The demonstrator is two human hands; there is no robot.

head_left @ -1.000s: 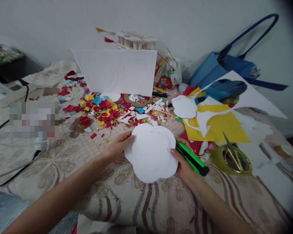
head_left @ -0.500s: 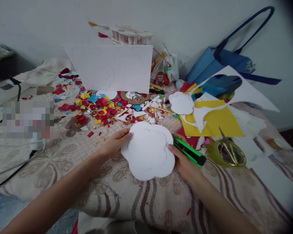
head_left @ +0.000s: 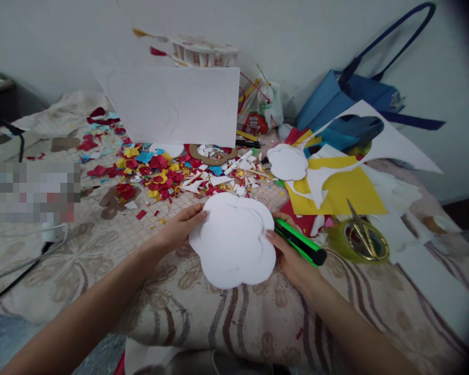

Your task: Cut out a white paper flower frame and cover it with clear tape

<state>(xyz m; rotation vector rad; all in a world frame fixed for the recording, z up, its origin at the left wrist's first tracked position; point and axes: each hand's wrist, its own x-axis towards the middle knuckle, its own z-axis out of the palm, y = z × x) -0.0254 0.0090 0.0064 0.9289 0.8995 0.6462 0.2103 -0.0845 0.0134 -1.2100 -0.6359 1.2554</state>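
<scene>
Two or more white flower-shaped paper cutouts lie stacked, a smaller one over a larger one, held above the patterned cloth. My left hand pinches their left edge between thumb and fingers. At the right edge, my right hand grips the cutouts with its thumb on top, and a green and black utility knife also rests in that hand, pointing down to the right. Another white flower cutout lies behind, beside yellow paper.
Colourful paper scraps spread behind my hands, below an upright white sheet. Gold scissors lie on a tape roll at right. A blue bag leans on the wall. Cables and a power plug are at left.
The view has shifted slightly, so everything appears a little further left and up. Both hands keep their hold on the cutouts, which look tilted a little differently.
</scene>
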